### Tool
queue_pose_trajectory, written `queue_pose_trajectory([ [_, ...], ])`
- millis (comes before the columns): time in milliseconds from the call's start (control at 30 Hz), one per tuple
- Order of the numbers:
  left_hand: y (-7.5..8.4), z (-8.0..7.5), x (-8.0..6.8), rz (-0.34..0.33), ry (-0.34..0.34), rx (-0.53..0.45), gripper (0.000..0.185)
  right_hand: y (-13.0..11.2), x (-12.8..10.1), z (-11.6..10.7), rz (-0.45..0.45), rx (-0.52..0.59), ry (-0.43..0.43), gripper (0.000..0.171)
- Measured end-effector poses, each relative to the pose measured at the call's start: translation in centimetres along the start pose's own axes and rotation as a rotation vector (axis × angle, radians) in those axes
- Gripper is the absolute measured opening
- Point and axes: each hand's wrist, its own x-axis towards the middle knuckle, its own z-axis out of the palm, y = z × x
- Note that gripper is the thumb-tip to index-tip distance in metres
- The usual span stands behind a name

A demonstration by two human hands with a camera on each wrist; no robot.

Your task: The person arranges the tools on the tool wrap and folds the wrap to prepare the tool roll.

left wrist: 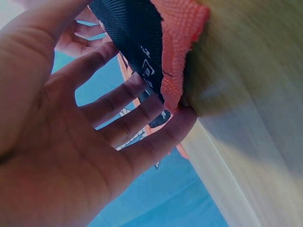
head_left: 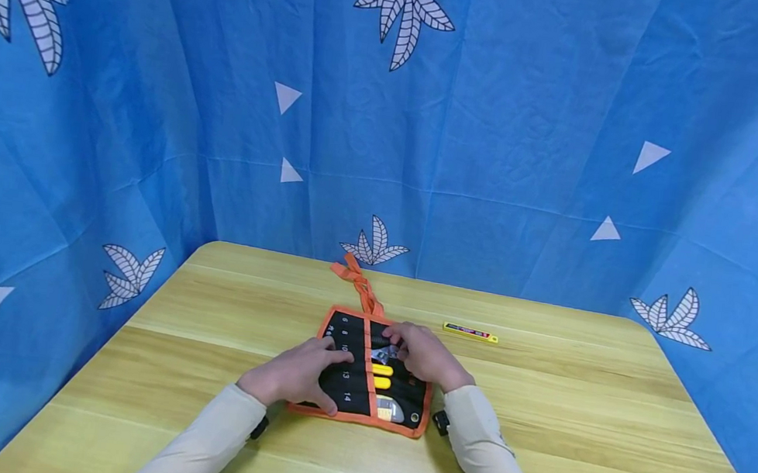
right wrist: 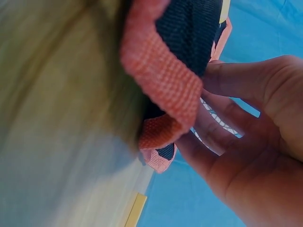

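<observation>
A black tool roll (head_left: 337, 388) with orange edging lies unrolled on the table, its left pockets marked with white numbers. My left hand (head_left: 300, 372) rests on those pockets, thumb and fingers spread; in the left wrist view, its fingertips meet the orange edge (left wrist: 173, 71). My right hand (head_left: 425, 355) bends over the roll's far right part, beside the silver metal head (head_left: 381, 355) of a tool in a pocket. I cannot tell whether its fingertips pinch anything. Two yellow handles (head_left: 382, 376) and a grey-and-yellow piece (head_left: 390, 409) stick out of nearer pockets.
Orange ties (head_left: 362, 288) trail from the roll toward the back edge. A slim yellow case (head_left: 471, 333) with a dark and red label lies right of the roll. Blue patterned cloth (head_left: 523, 144) hangs behind and beside the wooden table (head_left: 597, 417).
</observation>
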Motion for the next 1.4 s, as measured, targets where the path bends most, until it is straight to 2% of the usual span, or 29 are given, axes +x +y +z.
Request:
queue_pose_trajectory([
  [500,-0.07,0.16,0.0,-0.008,0.005,0.001,0.082,0.07,-0.08,0.21,-0.061,-0.039,0.021,0.045],
  [933,-0.09,0.34,0.05,0.013,0.017,0.017,0.082,-0.11,-0.09,0.32,-0.069,-0.012,-0.03,0.06],
  [1033,-0.07,0.3,0.08,0.015,0.015,0.024,0.082,-0.16,-0.07,0.28,-0.069,-0.008,-0.042,0.055],
  [1233,-0.06,0.25,0.07,0.016,0.012,0.03,0.082,-0.23,-0.12,0.29,-0.022,-0.008,-0.044,0.034],
  [1400,-0.07,0.2,0.08,0.02,0.013,0.031,0.082,-0.21,-0.2,0.28,-0.005,-0.009,-0.048,0.03],
])
